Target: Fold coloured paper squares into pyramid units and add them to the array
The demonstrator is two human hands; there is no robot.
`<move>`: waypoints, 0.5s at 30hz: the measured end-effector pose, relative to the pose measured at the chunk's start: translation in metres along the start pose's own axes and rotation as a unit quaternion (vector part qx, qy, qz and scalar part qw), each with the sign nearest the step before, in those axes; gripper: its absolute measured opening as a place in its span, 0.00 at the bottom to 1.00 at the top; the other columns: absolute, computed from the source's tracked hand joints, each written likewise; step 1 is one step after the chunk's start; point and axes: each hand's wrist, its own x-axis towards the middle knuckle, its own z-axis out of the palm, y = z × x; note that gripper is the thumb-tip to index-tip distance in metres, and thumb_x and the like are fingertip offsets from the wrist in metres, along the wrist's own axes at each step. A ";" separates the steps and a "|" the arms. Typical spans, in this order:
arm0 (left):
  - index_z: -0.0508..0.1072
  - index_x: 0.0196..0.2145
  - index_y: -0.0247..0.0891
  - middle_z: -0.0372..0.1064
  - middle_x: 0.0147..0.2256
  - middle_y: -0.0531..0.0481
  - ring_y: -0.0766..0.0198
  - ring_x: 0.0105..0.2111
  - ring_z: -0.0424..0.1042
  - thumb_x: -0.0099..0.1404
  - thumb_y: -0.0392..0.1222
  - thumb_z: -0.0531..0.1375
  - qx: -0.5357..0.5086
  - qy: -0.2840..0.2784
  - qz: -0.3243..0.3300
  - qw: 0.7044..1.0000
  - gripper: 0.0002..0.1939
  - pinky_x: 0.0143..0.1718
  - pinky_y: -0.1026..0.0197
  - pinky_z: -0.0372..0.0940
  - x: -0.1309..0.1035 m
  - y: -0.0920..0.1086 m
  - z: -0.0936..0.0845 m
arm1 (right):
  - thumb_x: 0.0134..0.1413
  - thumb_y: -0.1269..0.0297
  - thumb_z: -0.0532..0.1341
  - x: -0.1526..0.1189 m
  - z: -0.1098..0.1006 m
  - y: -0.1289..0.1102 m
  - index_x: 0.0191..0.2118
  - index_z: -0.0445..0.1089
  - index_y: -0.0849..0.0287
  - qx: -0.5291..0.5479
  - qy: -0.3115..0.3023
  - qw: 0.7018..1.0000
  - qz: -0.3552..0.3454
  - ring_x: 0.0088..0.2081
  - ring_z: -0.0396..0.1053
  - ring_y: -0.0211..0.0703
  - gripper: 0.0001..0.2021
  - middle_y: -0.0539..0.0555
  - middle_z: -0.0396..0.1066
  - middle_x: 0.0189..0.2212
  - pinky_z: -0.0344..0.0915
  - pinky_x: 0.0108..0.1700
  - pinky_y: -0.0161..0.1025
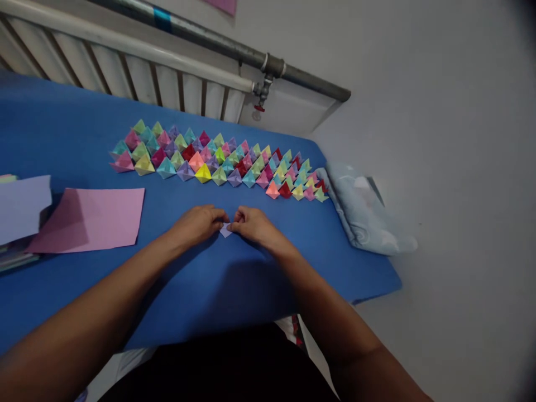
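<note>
A small folded piece of pale purple paper (226, 231) lies at the middle of the blue surface, between my two hands. My left hand (203, 222) pinches its left side with thumb and fingers. On the other side, my right hand (250, 223) has its thumb and curled fingers closed on the paper's right edge. The fingers partly cover the paper, so its folds hardly show. Beyond my hands stand several rows of small folded paper boats (203, 173) in many colours.
A pink paper sheet (100, 219) lies at left, beside a stack topped by a pale purple sheet (23, 207). A folded light blue blanket (360, 209) rests at the right end. A radiator (138, 75) and a metal pipe (312, 78) run behind the blue-covered table (259, 279).
</note>
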 end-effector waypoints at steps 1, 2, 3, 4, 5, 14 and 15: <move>0.79 0.48 0.43 0.77 0.42 0.47 0.58 0.40 0.74 0.66 0.40 0.53 0.003 -0.001 0.000 1.000 0.18 0.43 0.59 0.65 0.000 0.001 0.000 | 0.47 0.64 0.67 0.002 0.000 -0.002 0.30 0.66 0.57 -0.013 -0.002 1.000 0.007 0.26 0.61 0.34 0.09 0.44 0.65 0.23 0.53 0.28 0.32; 0.78 0.48 0.43 0.77 0.43 0.47 0.57 0.40 0.75 0.66 0.40 0.53 0.006 -0.003 -0.002 1.000 0.18 0.43 0.59 0.65 0.000 0.001 -0.001 | 0.47 0.63 0.67 0.003 -0.001 -0.003 0.30 0.67 0.57 -0.022 -0.006 1.000 0.011 0.26 0.61 0.34 0.09 0.44 0.65 0.22 0.53 0.28 0.32; 0.78 0.49 0.43 0.77 0.44 0.47 0.57 0.41 0.75 0.66 0.40 0.53 0.007 -0.005 -0.004 1.000 0.19 0.43 0.59 0.65 0.000 0.002 -0.001 | 0.46 0.63 0.67 0.005 -0.002 -0.004 0.30 0.67 0.57 -0.027 -0.012 0.999 0.012 0.25 0.62 0.34 0.09 0.44 0.65 0.22 0.53 0.27 0.32; 0.78 0.49 0.44 0.77 0.45 0.47 0.57 0.41 0.75 0.66 0.40 0.53 0.007 -0.006 -0.007 1.000 0.19 0.43 0.59 0.65 0.000 0.002 -0.001 | 0.45 0.63 0.67 0.006 -0.002 -0.005 0.30 0.67 0.57 -0.030 -0.019 0.999 0.015 0.25 0.62 0.34 0.09 0.44 0.65 0.22 0.54 0.27 0.32; 0.78 0.49 0.44 0.77 0.45 0.47 0.57 0.42 0.75 0.66 0.39 0.53 0.007 -0.007 -0.007 1.000 0.19 0.43 0.59 0.65 -0.001 0.002 -0.001 | 0.45 0.63 0.67 0.008 -0.003 -0.006 0.30 0.66 0.57 -0.029 -0.026 0.999 0.021 0.24 0.62 0.34 0.09 0.44 0.65 0.21 0.54 0.26 0.32; 0.78 0.49 0.44 0.77 0.42 0.47 0.56 0.40 0.75 0.65 0.40 0.53 0.018 -0.015 -0.019 1.000 0.19 0.41 0.58 0.64 0.000 0.006 -0.004 | 0.45 0.67 0.65 0.010 -0.005 -0.011 0.28 0.62 0.56 -0.008 -0.067 0.997 0.040 0.19 0.63 0.34 0.09 0.43 0.62 0.17 0.57 0.20 0.30; 0.78 0.49 0.45 0.77 0.42 0.47 0.57 0.40 0.75 0.65 0.40 0.53 0.018 -0.016 -0.020 1.000 0.19 0.41 0.59 0.64 0.000 0.006 -0.005 | 0.46 0.67 0.64 0.010 -0.005 -0.010 0.28 0.62 0.55 -0.009 -0.069 0.997 0.035 0.19 0.64 0.34 0.08 0.43 0.62 0.17 0.57 0.20 0.30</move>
